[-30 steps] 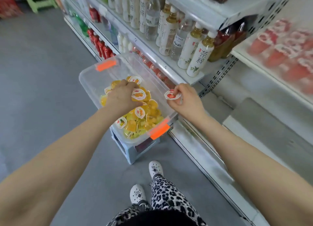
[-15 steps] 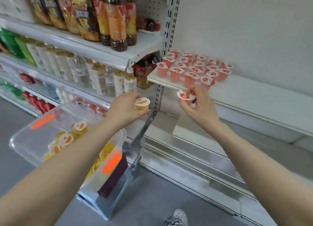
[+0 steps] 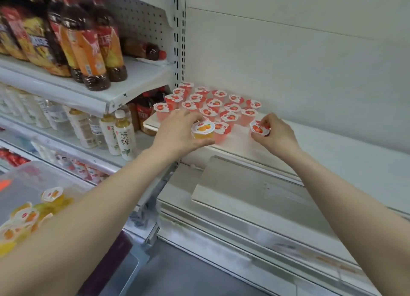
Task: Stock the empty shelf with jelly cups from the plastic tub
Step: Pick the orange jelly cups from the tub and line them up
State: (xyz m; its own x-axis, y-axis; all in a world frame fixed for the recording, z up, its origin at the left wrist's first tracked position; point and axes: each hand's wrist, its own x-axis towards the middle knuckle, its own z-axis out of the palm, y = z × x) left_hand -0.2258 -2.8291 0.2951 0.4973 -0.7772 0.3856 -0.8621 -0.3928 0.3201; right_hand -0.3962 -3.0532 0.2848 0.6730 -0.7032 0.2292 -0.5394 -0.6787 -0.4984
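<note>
I see both arms stretched fwd to white metal shelf [image 3: 332, 144]. L hand [image 3: 177, 129] palm down, fingers pinching orange-lidded yellow jelly cup [image 3: 203, 130] at shelf's near edge, just left of red cup cluster [image 3: 213, 107]. R hand [image 3: 275, 133] fingers closed round red-lidded jelly cup [image 3: 259, 128], tilted, right of cluster. Pale tea bottle [image 3: 125, 138] at left reads 茶粹; lid print too small to read. Clear plastic tub [image 3: 33, 184] w/ yellow cups near left, blurred, cut off by frame edge.

jelly cups [image 3: 208, 105] on shelf [image 3: 332, 149], left end | plastic tub [image 3: 26, 184] below-left | bottles [image 3: 115, 133] left
</note>
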